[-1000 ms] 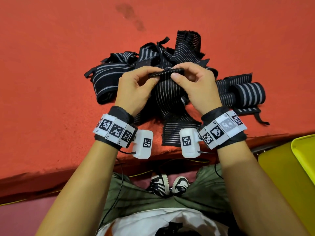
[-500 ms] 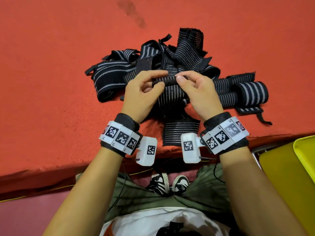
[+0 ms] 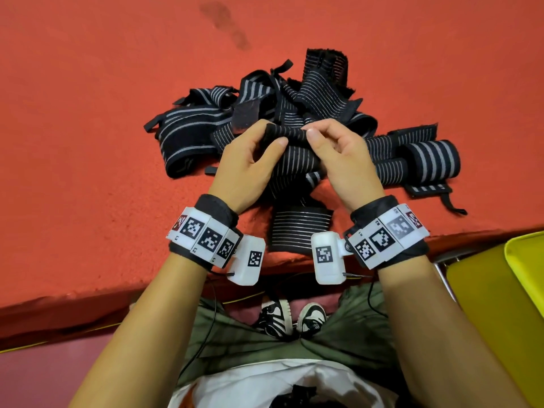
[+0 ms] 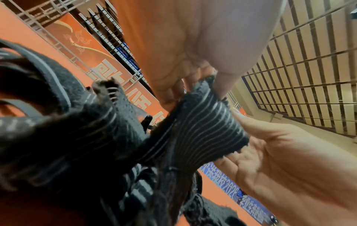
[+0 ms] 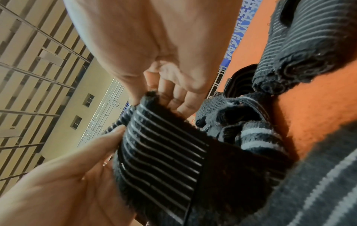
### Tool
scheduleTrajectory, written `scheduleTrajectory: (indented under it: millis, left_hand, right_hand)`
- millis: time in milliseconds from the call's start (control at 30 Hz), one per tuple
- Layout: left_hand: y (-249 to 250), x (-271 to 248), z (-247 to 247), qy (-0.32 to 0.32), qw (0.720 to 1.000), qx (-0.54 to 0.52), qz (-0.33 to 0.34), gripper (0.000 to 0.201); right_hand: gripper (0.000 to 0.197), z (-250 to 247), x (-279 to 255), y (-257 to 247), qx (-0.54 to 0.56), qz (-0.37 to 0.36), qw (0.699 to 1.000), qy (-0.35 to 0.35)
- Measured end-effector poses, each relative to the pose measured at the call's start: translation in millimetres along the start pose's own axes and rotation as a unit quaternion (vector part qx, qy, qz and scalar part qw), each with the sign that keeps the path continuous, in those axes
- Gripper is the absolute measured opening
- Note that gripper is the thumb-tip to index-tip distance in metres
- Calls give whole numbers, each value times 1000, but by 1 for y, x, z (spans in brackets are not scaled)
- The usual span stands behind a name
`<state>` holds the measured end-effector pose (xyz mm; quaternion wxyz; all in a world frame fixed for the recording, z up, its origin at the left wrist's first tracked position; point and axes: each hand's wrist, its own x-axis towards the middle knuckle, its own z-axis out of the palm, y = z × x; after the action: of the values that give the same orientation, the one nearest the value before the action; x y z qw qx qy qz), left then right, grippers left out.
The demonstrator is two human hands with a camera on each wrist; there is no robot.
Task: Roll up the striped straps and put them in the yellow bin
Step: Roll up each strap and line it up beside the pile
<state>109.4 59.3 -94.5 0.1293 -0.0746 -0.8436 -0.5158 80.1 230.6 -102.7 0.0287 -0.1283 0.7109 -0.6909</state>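
Lying on the red tabletop point(image 3: 88, 142), a pile of striped straps point(image 3: 309, 98) is being kept beside the yellow bin point(image 3: 485, 304). One strap end point(image 3: 290, 134) is being pinched above the pile by the fingers of the left hand point(image 3: 244, 169) and right hand point(image 3: 344, 163).

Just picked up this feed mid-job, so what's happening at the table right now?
A person is starting to roll one striped strap: the left hand and right hand both pinch its top end, held above the pile of loose straps on the red table. One rolled strap already lies to the right. The yellow bin sits at the right edge; what it holds is out of view.
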Motion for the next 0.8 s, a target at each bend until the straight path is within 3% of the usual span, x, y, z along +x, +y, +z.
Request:
scheduleTrajectory:
  millis: [200, 367, 400, 500, 600, 667, 733, 800]
  left_hand:
    - [4, -4, 4, -19, 993, -66, -96, 21]
    - [-1, -1, 5, -1, 998, -19, -64, 9]
    - [-1, -1, 4, -1, 999, -11, -48, 5]
    - [2, 1, -1, -11, 1000, 13, -11, 4]
    - [3, 0, 0, -18, 999, 11, -29, 9]
    - [4, -1, 1, -17, 996, -30, -79, 29]
    - [4, -1, 4, -19, 991, -66, -112, 45]
    - [2, 0, 5, -15, 991, -73, -116, 39]
  right_hand:
    - [14, -2, -1, 0, -23, -46, 999, 17]
    - [13, 2, -4, -1, -6, 10, 1000, 19]
    - [16, 3, -3, -1, -16, 29, 999, 19]
    - [51, 4, 0, 0, -68, 28, 997, 3]
    - [33, 3, 2, -1, -71, 1, 997, -2]
    - [16, 4, 2, -2, -40, -20, 999, 9]
    - [18, 5, 3, -1, -34, -44, 998, 7]
    - [27, 6, 2, 0, -39, -52, 998, -2]
